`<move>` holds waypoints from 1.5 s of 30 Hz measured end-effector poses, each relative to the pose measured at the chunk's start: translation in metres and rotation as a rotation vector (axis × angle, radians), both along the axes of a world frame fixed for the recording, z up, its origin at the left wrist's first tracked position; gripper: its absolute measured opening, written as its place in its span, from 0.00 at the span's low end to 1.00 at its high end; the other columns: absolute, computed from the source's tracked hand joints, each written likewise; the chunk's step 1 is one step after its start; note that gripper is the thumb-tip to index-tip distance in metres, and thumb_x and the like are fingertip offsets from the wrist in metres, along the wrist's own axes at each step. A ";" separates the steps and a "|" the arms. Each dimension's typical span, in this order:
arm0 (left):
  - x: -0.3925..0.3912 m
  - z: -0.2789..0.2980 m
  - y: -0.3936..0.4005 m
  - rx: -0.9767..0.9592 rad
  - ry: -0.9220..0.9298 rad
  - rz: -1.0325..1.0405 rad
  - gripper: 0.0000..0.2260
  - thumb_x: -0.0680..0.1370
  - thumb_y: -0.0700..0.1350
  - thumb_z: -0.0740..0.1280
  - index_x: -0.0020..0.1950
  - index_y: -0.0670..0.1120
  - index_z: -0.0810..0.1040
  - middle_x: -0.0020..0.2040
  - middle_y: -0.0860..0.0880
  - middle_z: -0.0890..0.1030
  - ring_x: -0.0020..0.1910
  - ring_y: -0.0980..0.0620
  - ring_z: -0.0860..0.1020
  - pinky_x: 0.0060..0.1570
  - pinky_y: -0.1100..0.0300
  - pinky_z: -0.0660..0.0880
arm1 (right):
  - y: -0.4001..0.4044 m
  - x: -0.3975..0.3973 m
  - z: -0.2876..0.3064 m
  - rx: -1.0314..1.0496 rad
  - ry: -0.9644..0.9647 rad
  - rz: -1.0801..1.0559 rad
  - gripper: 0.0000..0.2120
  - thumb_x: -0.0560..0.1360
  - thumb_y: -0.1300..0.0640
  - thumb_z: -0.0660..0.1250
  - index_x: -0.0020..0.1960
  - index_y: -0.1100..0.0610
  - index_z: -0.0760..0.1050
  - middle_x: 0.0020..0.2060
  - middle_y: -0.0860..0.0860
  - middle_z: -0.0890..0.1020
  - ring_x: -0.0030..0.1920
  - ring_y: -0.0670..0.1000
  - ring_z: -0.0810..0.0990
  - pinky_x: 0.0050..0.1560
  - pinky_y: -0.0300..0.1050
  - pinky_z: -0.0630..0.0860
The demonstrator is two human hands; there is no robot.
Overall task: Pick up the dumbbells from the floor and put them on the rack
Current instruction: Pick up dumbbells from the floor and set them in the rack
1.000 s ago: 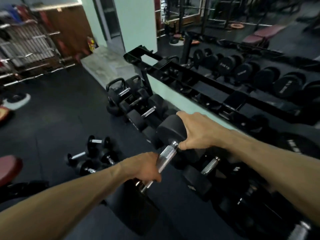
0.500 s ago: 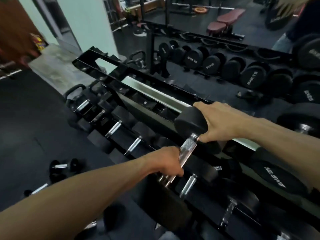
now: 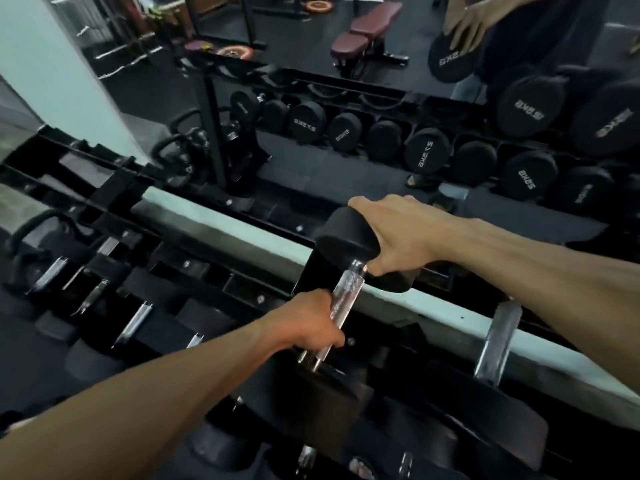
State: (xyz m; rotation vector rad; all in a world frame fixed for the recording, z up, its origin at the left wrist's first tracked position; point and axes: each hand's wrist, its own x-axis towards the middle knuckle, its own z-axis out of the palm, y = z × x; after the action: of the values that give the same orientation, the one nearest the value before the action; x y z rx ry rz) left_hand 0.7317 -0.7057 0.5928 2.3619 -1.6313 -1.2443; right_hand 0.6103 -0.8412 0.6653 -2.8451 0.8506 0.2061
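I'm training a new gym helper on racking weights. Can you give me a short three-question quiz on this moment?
1. True or false: the left hand grips the dumbbell's metal handle.
2. Where is the right hand? A) on the dumbbell's far end; B) on the rack; C) hanging free.
3. Fill in: behind the rack, a ____ reflects the rows of dumbbells.

Key: 1. True. 2. A: it cups the far black end from above. 3. Mirror.
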 end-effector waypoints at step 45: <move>-0.022 -0.065 -0.095 -0.020 0.107 0.105 0.26 0.65 0.50 0.80 0.59 0.45 0.76 0.43 0.54 0.76 0.46 0.52 0.77 0.43 0.62 0.72 | -0.088 -0.038 -0.079 0.020 0.003 -0.119 0.46 0.65 0.43 0.76 0.75 0.54 0.58 0.51 0.49 0.79 0.51 0.57 0.79 0.47 0.50 0.75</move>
State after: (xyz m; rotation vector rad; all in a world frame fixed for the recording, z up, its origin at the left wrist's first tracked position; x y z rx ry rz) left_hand 0.7099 -0.8006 0.5275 2.2923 -1.4628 -1.3035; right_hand 0.5723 -0.9292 0.5860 -2.7656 1.0089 0.2017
